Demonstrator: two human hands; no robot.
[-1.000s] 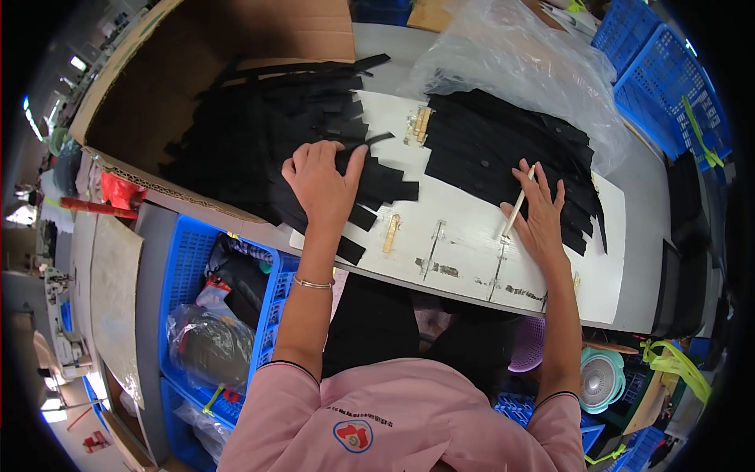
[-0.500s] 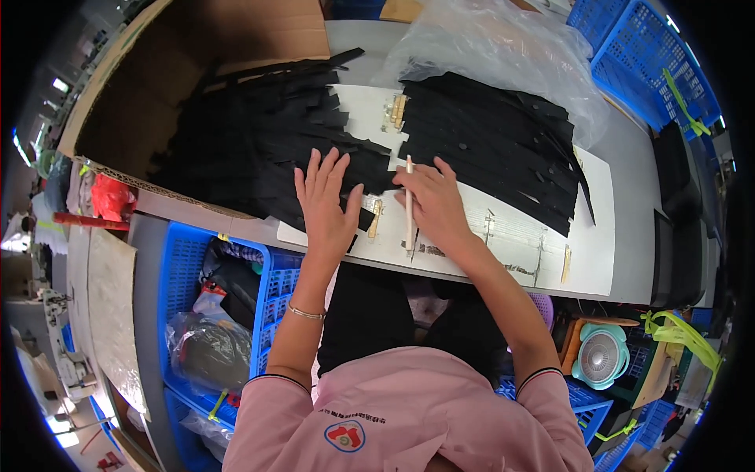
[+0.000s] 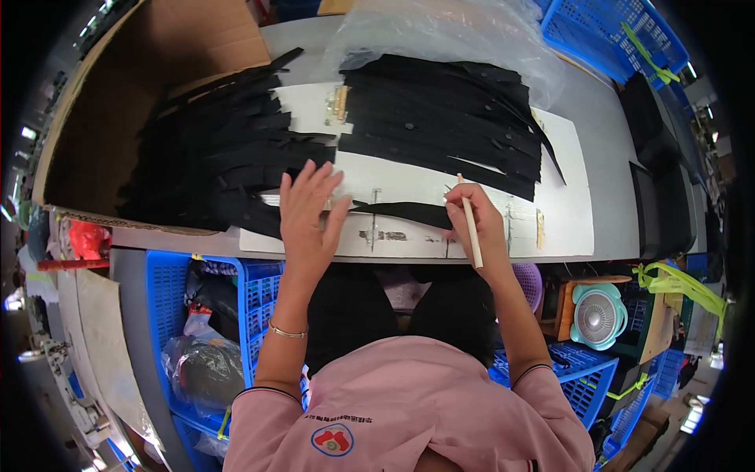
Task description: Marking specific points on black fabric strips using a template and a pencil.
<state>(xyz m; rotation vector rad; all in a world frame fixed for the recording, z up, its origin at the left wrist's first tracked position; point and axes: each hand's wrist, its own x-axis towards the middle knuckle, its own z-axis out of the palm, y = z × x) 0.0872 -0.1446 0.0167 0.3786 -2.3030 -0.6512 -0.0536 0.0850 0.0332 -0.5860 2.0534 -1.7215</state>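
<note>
A single black fabric strip (image 3: 405, 211) stretches across the white board (image 3: 568, 208) with a slight twist near its left part. My right hand (image 3: 489, 228) is closed at the strip's right end and also holds a slim, pale pencil-like stick (image 3: 472, 232). My left hand (image 3: 308, 216) lies with fingers spread at the right edge of a loose heap of black strips (image 3: 212, 149), near the strip's left end. Behind my hands, a layered stack of black strips (image 3: 440, 110) rests on the board. Pencil-like marks and short tan tape pieces (image 3: 540, 228) are on the board.
An open cardboard box (image 3: 86, 118) holds part of the heap at the left. Clear plastic sheeting (image 3: 448, 31) lies behind the stack, a blue crate (image 3: 613, 35) at the back right. Black box-like items (image 3: 657, 204) edge the table's right side; a blue basket (image 3: 157, 315) sits below.
My right hand has moved right and toward me, drawing one black strip out of the heap across the board. My left hand stays spread by the heap. The whole view has shifted slightly.
</note>
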